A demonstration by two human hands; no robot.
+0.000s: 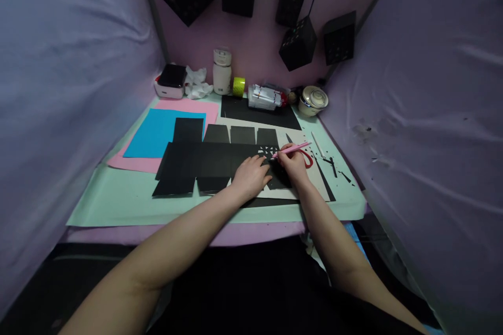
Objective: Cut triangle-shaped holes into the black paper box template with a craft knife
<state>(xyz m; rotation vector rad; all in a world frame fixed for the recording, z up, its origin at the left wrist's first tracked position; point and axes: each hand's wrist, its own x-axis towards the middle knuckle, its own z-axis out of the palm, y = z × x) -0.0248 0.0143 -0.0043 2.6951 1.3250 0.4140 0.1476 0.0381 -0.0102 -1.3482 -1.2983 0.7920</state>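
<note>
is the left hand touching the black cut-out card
Touching. The head view shows the left hand lying palm-down flat on the black cut-out card, fingers spread over its surface with no gap, beside the right hand holding the pink craft knife.

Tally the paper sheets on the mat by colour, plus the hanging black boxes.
Black cut-out sheet under the hands: 1
Black sheet at the back: 1
Blue sheet: 1
Pink sheet: 1
Hanging black boxes: 5
Total: 9
</note>
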